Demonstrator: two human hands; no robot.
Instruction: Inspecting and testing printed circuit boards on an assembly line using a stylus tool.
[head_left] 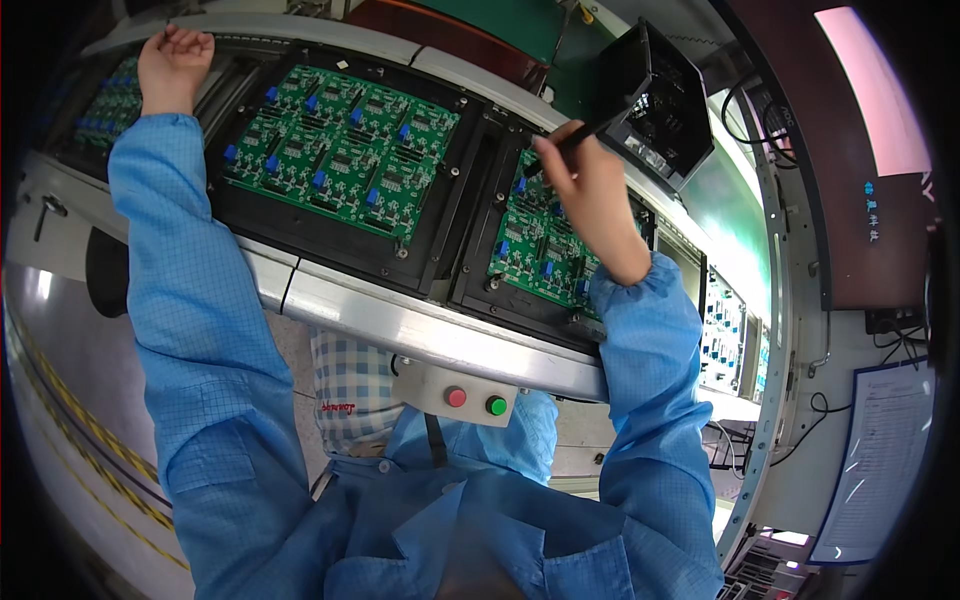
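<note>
My right hand (592,195) holds a thin black pen-like tool (565,143) whose tip touches the right green circuit board (535,250), which sits in a black carrier frame. My left hand (172,62) reaches far to the upper left and rests with curled fingers on the far rail of the conveyor (300,30), holding nothing. Between the hands lies a larger green circuit board (340,145) with blue components, in its own black frame. Both my arms wear light blue sleeves.
The conveyor's near metal rail (430,335) carries a small box with a red button (456,397) and a green button (496,405). A black open box (655,105) stands behind the right board. A third green board (110,100) lies at far left. A paper sheet (880,450) hangs at right.
</note>
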